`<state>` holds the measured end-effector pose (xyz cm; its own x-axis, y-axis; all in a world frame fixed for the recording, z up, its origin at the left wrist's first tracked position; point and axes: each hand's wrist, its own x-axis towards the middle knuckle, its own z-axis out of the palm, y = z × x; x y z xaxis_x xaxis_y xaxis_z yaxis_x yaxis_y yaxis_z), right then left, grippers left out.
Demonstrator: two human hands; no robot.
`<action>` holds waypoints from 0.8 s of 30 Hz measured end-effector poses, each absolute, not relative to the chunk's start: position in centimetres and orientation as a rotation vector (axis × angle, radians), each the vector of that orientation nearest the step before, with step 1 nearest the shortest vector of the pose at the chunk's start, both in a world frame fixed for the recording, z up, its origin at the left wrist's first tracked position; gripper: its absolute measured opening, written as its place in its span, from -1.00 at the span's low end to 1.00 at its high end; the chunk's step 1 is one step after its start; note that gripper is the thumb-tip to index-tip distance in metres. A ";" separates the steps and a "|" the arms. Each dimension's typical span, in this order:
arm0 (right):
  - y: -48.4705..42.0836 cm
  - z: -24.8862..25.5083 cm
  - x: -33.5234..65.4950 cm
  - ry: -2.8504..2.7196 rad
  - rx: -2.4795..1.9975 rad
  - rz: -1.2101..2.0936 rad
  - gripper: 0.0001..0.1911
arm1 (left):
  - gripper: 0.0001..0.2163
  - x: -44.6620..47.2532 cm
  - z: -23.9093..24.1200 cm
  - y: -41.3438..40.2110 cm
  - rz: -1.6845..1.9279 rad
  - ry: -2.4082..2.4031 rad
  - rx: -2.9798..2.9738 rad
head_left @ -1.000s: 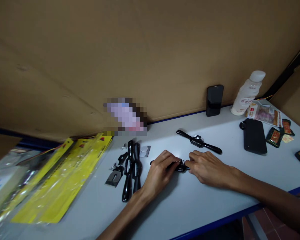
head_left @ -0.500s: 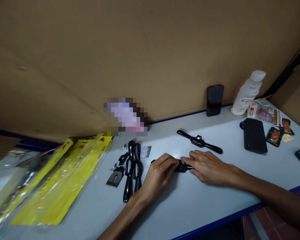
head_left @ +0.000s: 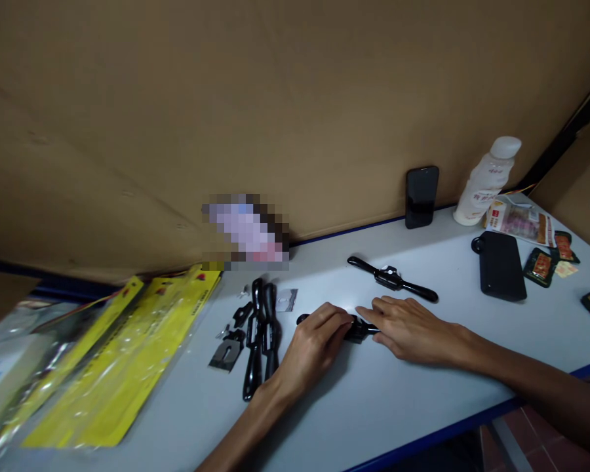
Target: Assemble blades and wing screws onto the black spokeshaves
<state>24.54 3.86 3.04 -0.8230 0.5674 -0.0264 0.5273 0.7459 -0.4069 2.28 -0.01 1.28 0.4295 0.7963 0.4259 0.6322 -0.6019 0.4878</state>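
A black spokeshave (head_left: 358, 330) lies level on the table between my hands, its left handle partly covered. My left hand (head_left: 319, 331) is closed, with thumb and fingertips pinched at the middle of its body; any small part there is hidden. My right hand (head_left: 406, 326) grips the right handle, with the index finger reaching toward the body. Behind them lies another spokeshave (head_left: 392, 278). Left of my left hand are two spokeshave bodies (head_left: 255, 337) side by side, a slotted blade (head_left: 226, 353), a black cap piece (head_left: 242, 314), small screws (head_left: 223, 332) and a thin blade (head_left: 287, 299).
Yellow-backed plastic packages (head_left: 122, 367) cover the table's left side. A phone (head_left: 421, 196) leans on the cardboard wall (head_left: 295, 118). To the right stand a white bottle (head_left: 486, 183), a black case (head_left: 502, 267) and snack packets (head_left: 541, 267). Blue edging (head_left: 423, 438) marks the table's front.
The view has shifted slightly. Both hands stay at the same spokeshave with almost no visible movement.
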 end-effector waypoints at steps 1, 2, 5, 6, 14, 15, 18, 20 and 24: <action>3.8 3.0 24.5 -2.832 -0.898 0.619 -0.70 | -0.88 2.2 1.3 0.0 0.930 1.251 2.433; 3.8 3.1 24.5 -2.827 -0.901 0.619 -0.71 | -0.88 2.2 1.4 0.1 0.923 1.252 2.433; 3.8 3.2 24.5 -2.838 -0.900 0.605 -0.76 | -0.88 2.2 1.4 0.1 0.882 1.212 2.435; 3.9 3.3 24.5 -2.847 -0.899 0.593 -0.78 | -0.87 2.3 1.4 0.1 0.869 1.197 2.436; 3.8 3.4 24.3 -2.879 -0.921 0.532 -0.83 | -0.86 2.4 1.3 0.3 0.864 1.266 2.471; 3.8 3.4 24.3 -2.882 -0.928 0.529 -0.84 | -0.86 2.3 1.3 0.2 0.849 1.267 2.473; 3.8 3.4 24.3 -2.877 -0.920 0.530 -0.87 | -0.87 2.1 1.3 0.2 0.805 1.247 2.479; 3.9 3.3 24.4 -2.863 -0.909 0.537 -0.87 | -0.88 1.9 1.3 0.2 0.766 1.217 2.505; 4.1 3.3 24.4 -2.858 -0.908 0.551 -0.87 | -0.86 1.9 1.1 0.3 0.748 1.229 2.582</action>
<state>24.39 4.06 3.27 -0.8186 0.5739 -0.0205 0.5404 0.7576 -0.3660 1.91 0.28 1.09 0.5301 0.7670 0.3616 0.6735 -0.6399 0.3700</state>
